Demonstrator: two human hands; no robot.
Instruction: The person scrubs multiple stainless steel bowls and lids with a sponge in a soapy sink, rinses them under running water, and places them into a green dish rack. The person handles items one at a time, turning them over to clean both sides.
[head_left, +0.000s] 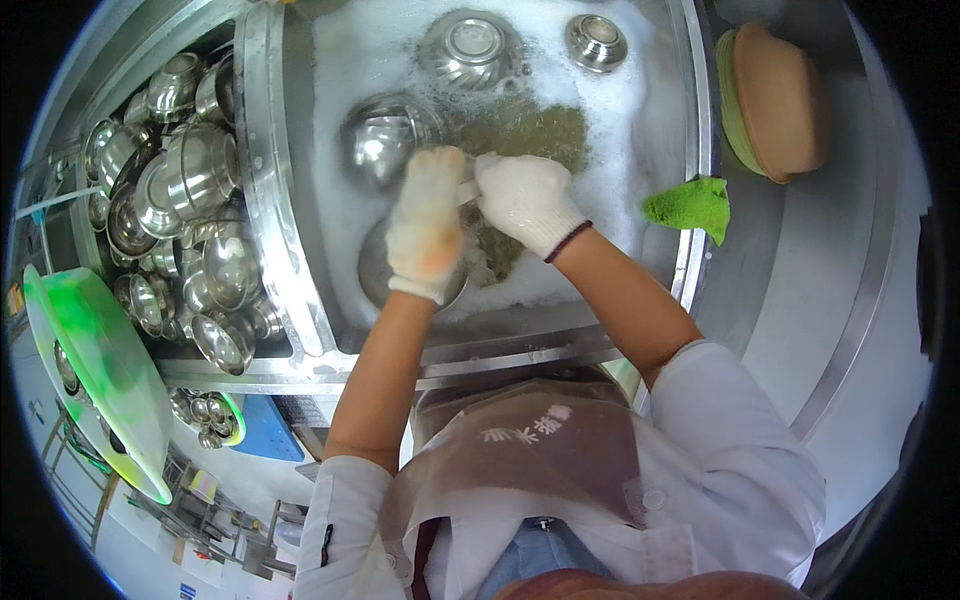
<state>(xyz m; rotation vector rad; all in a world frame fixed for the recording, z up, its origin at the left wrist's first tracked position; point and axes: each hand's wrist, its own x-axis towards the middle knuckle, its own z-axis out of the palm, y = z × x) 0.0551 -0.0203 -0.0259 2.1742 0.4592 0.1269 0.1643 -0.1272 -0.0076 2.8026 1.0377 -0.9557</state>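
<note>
Both hands wear white knitted gloves above a steel sink (307, 187) of foamy water. My left hand (429, 217), blurred, has its fingers near a small pale or metallic piece (469, 192) between the hands; its grip is unclear. My right hand (525, 196) is curled against the same piece, which is mostly hidden. Under my left forearm and glove lies a round metal bowl (373, 262), partly covered. A shiny metal bowl (382, 142) sits just beyond my left hand. Farther back, a fluted metal bowl (474, 49) and a small metal bowl (597, 43) rest upside down in the foam.
Many metal bowls (202, 172) are piled in the left basin. A green cloth (690, 208) hangs over the sink's right rim. An orange-brown plastic basket (780, 101) stands at right. A large green-and-white basin (105, 360) leans at lower left, beside a smaller tub of metal bowls (210, 412).
</note>
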